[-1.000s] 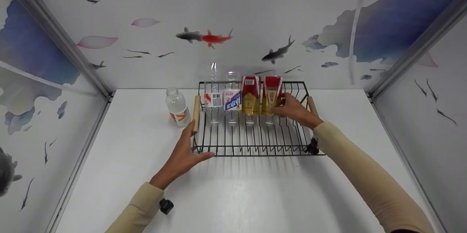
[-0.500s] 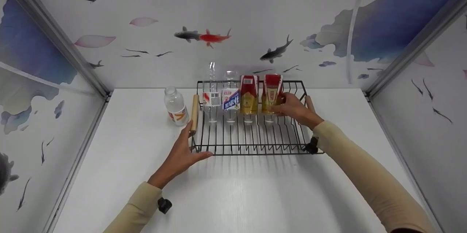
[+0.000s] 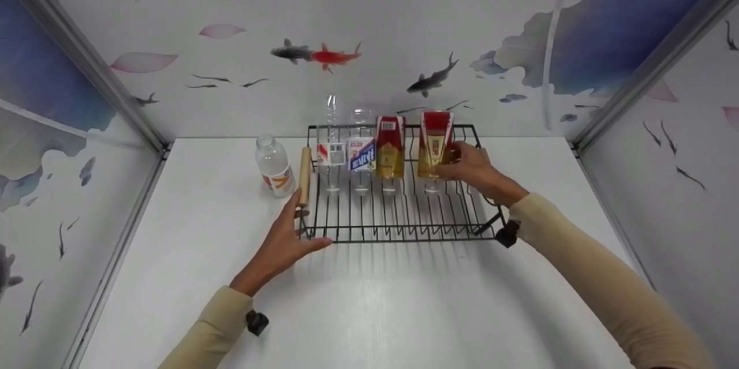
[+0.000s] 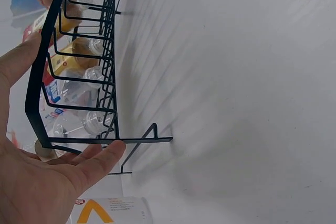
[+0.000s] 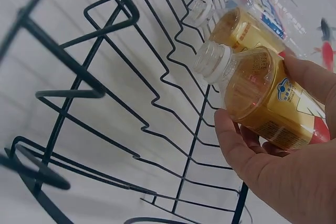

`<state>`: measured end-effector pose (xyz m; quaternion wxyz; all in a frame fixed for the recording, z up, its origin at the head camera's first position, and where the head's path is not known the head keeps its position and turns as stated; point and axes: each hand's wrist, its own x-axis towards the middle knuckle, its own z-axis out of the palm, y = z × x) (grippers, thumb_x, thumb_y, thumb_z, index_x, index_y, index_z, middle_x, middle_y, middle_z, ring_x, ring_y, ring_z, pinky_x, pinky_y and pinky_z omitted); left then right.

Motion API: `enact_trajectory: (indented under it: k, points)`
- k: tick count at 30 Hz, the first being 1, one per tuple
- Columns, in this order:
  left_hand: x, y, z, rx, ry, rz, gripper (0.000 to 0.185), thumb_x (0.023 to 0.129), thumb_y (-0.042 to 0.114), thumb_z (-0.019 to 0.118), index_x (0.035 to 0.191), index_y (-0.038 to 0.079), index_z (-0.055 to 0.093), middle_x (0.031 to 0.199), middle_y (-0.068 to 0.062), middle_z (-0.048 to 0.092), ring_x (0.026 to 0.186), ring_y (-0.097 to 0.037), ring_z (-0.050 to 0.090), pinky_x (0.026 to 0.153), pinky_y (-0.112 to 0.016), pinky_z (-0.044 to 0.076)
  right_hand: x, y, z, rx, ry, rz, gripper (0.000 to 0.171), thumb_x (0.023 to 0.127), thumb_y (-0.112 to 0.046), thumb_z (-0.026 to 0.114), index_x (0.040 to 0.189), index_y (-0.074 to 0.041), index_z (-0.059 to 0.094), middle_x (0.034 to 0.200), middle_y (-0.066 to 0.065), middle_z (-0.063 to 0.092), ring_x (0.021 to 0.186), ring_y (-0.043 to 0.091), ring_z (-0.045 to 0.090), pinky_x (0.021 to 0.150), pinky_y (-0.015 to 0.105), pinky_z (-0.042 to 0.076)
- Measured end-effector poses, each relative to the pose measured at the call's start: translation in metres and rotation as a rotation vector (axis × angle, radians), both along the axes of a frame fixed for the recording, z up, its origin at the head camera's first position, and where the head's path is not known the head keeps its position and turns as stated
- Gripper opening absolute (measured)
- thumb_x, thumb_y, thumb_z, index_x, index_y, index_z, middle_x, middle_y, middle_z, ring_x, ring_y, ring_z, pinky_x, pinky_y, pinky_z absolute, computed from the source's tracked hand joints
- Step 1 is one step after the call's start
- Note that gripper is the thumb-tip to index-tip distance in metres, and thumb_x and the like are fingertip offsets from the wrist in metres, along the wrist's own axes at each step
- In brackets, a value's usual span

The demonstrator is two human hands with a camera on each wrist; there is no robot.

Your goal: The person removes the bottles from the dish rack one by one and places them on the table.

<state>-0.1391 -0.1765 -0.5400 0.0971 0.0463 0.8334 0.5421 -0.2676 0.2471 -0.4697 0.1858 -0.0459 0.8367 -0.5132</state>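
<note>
A black wire dish rack (image 3: pixel 404 227) with wooden side handles stands on a white table. My right hand (image 3: pixel 476 171) holds a red-and-gold plastic bottle (image 3: pixel 436 141) by its side. In the right wrist view, thumb and fingers lie around this bottle (image 5: pixel 273 98), its clear neck pointing down toward the wires. To its left, neck down in the rack, are another red-and-gold bottle (image 3: pixel 390 146), a clear bottle with a blue-and-white label (image 3: pixel 361 154) and a tall clear bottle (image 3: pixel 332 155). My left hand (image 3: pixel 283 248) touches the rack's front left corner, thumb and fingers spread, below the wooden handle (image 3: pixel 305 175).
A clear bottle with an orange-marked label (image 3: pixel 276 167) stands upright on the table, left of the rack. Printed white wall panels (image 3: pixel 369 11) enclose the table at the back and sides. White table surface (image 3: pixel 369 311) extends in front of the rack.
My right hand has moved right with the red-and-gold bottle, widening the gap to the similar bottle beside it. The left hand keeps its place at the rack corner. The head view has shifted slightly.
</note>
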Motion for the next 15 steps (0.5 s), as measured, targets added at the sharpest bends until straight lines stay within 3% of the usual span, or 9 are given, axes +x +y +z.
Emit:
enact_trajectory:
  k: [7, 15]
  points:
    - [0.000, 0.000, 0.002, 0.017, -0.007, -0.004, 0.133, 0.084, 0.040, 0.099, 0.179, 0.017, 0.008, 0.171, -0.019, 0.035, 0.149, -0.038, 0.050, 0.119, -0.063, 0.048, 0.010, 0.005, 0.008, -0.032, 0.023, 0.056, 0.078, 0.099, -0.029, 0.085, 0.157, 0.003, 0.044, 0.146, 0.021, 0.060, 0.133, 0.037, 0.060, 0.113, 0.055, 0.054]
    - [0.000, 0.001, 0.001, -0.022, -0.006, 0.015, 0.133, 0.083, 0.041, 0.099, 0.179, 0.019, 0.009, 0.163, -0.023, 0.043, 0.134, -0.035, 0.059, 0.114, -0.061, 0.053, 0.020, 0.010, 0.017, -0.046, 0.046, 0.097, 0.072, 0.099, -0.025, 0.083, 0.154, 0.003, 0.047, 0.144, 0.021, 0.061, 0.130, 0.037, 0.061, 0.110, 0.052, 0.055]
